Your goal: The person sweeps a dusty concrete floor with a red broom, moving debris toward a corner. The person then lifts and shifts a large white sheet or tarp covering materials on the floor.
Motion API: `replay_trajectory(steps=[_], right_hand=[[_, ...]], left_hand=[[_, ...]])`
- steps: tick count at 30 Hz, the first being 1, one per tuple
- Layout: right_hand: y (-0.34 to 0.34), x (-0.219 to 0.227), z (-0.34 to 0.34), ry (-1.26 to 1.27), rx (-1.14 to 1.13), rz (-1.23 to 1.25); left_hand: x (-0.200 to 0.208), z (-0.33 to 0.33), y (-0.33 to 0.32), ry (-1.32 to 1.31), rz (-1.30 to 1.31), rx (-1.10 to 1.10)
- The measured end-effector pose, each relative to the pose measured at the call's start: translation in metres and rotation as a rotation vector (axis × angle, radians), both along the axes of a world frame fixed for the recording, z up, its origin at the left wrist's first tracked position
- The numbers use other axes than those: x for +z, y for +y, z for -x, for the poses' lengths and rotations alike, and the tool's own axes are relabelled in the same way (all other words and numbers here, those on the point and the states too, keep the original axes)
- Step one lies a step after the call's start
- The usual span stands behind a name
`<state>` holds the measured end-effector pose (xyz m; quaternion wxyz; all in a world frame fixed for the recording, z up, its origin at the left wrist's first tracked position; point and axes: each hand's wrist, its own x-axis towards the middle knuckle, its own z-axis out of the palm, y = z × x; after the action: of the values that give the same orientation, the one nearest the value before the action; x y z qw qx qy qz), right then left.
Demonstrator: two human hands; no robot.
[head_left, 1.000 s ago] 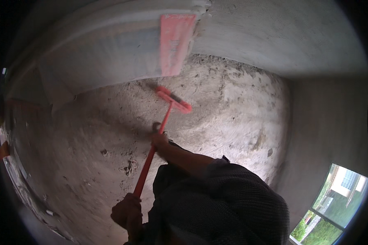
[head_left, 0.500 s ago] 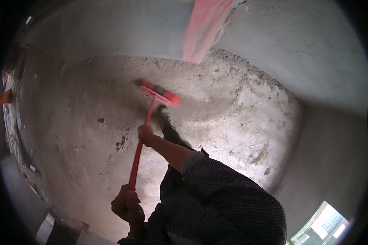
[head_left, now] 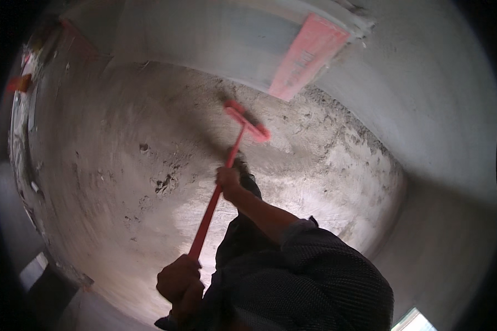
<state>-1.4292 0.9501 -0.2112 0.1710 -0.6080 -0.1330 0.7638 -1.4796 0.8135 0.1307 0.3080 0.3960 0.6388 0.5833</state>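
Observation:
A broom with a red handle [head_left: 207, 222] slants from my body up toward the far wall. Its head [head_left: 255, 130], red with a dark middle stretch of bristles, is near the rough concrete floor and slightly blurred. My left hand [head_left: 179, 279] is wrapped round the top end of the handle, low in the picture. Farther along the handle, my right hand [head_left: 228, 180] grips it closer to the head, with that arm reaching across from the right. One of my feet, in a dark shoe [head_left: 241, 164], shows just beyond the right hand.
A pinkish-red panel [head_left: 309, 58] stands against the grey far wall [head_left: 215, 41]. Loose grit and pits [head_left: 164, 183] mark the floor. An orange-red object [head_left: 20, 84] and pale debris line the left edge. A bright opening [head_left: 414, 321] shows at lower right.
The broom head and both hands have shifted right in the picture, the head also slightly farther away. The whole view has turned a little too. Both hands keep their grip.

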Motion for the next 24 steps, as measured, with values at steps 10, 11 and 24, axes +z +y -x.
replay_trajectory(steps=[10, 11, 24], right_hand=[[-0.018, -0.105, 0.089, -0.161, 0.510, 0.078], [-0.035, -0.079, 0.119, -0.035, 0.490, 0.151], [-0.019, 0.035, 0.135, 0.084, 0.391, 0.213]], left_hand=[[-0.033, 0.034, 0.048, 0.093, 0.230, 0.196], [-0.030, 0.036, 0.042, 0.125, 0.221, 0.273], [0.013, 0.037, 0.018, 0.119, 0.067, 0.348]])
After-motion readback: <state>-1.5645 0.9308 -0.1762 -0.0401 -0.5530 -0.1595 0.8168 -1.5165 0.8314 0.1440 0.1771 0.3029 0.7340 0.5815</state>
